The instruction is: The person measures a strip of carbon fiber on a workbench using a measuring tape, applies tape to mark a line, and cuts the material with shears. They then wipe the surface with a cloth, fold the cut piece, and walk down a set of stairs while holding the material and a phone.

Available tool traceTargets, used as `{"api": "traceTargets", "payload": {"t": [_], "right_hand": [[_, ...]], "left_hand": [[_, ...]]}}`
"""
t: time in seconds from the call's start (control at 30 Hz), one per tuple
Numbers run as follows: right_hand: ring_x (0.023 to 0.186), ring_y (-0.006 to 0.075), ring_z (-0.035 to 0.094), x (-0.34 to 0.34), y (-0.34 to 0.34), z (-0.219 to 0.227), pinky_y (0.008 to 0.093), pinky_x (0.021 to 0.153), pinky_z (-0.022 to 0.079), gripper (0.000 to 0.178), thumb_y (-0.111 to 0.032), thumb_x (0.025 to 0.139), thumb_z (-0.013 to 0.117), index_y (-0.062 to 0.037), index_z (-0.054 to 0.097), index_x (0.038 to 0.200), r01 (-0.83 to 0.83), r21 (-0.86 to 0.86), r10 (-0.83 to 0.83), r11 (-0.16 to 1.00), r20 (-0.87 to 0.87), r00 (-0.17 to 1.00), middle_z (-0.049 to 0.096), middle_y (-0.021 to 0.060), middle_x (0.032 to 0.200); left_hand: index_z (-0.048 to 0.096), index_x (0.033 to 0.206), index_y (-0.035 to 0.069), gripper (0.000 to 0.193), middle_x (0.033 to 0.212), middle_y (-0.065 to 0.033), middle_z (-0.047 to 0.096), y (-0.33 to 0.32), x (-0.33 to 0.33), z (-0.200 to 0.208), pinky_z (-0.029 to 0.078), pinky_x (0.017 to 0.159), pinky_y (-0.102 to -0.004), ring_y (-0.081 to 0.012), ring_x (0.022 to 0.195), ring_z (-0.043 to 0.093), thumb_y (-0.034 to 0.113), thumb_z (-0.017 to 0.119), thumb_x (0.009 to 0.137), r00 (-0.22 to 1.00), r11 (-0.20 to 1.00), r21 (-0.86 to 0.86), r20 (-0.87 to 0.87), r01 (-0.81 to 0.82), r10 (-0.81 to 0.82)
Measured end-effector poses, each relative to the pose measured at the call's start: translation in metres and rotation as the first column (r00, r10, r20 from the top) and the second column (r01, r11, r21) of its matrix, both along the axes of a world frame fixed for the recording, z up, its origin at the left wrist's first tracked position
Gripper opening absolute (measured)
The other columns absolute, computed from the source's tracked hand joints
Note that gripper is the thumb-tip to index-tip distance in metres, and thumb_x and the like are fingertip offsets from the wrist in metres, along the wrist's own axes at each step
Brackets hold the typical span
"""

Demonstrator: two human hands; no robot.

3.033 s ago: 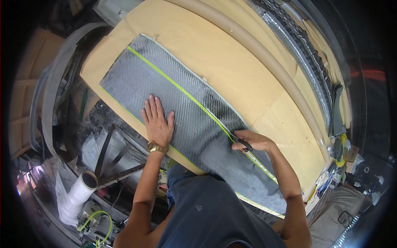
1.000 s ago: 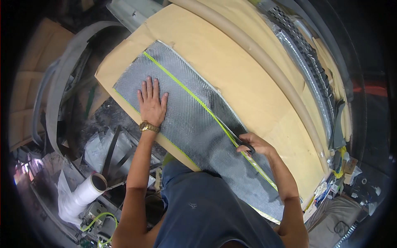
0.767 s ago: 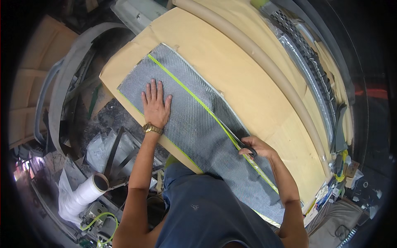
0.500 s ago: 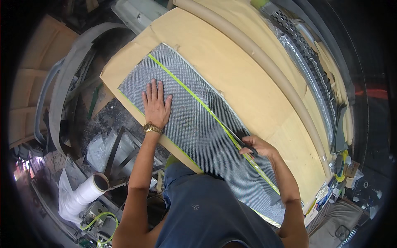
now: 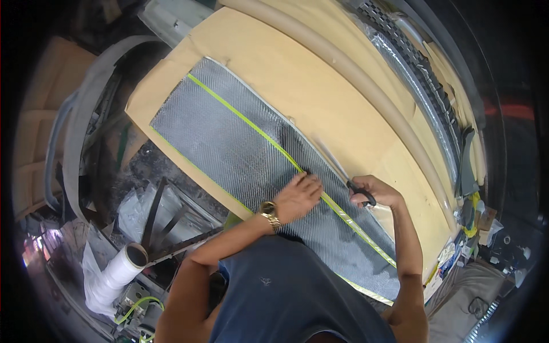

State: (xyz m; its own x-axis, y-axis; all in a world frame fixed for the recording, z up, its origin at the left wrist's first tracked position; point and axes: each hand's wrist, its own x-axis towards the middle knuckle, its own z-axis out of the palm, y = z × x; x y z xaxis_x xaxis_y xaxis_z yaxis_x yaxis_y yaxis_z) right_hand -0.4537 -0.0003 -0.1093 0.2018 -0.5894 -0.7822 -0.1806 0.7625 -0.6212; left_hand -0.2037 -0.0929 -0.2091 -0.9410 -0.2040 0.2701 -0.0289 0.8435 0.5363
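Observation:
A grey, twill-woven cloth that looks like carbon fibre lies at a slant over brown paper, with a yellow-green tape line along it. My left hand, with a gold watch on its wrist, is curled at the tape near the cloth's middle. Its fingers are closed on the cloth there, though the fingertips are partly hidden. A pair of scissors with black handles is in my right hand. Their blades, blurred, point up and left over the cloth's far edge and the paper.
Brown paper covers the work surface, and a long cardboard tube lies along its far side. Beyond it is a roll in shiny clear wrap. At lower left stand a white film roll and a curved grey panel.
My left hand has left its flat, spread position on the cloth and moved right to the tape, its fingers now curled. The scissors have come away from the tape, up and to the right.

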Motion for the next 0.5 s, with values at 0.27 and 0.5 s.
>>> {"api": "traceTargets", "payload": {"t": [0.27,0.5], "right_hand": [[0.068,0.0137,0.058,0.008,-0.01,-0.026,0.0276,0.061,0.044,0.047,-0.046,0.085,0.067,-0.0015,0.055,0.096,-0.249,0.019,0.239,0.968,0.209,0.948,0.056,0.0055,0.075],[0.066,0.0128,0.058,0.001,-0.022,-0.031,0.026,0.059,0.045,0.05,-0.051,0.085,0.063,-0.0015,0.057,0.089,-0.393,0.078,0.366,0.916,0.235,0.9,0.058,0.0046,0.068]], "left_hand": [[0.062,0.095,0.005,0.02,0.106,-0.0048,0.053,0.015,0.006,0.023,0.034,0.105,-0.042,-0.0204,0.107,0.05,0.012,0.053,0.08,0.99,0.995,-0.049,0.118,0.083,-0.077],[0.062,0.093,0.008,0.017,0.102,-0.0013,0.055,0.019,0.007,0.02,0.036,0.1,-0.0376,-0.018,0.105,0.051,0.013,0.054,0.079,0.991,0.995,-0.043,0.106,0.088,-0.084]]}}
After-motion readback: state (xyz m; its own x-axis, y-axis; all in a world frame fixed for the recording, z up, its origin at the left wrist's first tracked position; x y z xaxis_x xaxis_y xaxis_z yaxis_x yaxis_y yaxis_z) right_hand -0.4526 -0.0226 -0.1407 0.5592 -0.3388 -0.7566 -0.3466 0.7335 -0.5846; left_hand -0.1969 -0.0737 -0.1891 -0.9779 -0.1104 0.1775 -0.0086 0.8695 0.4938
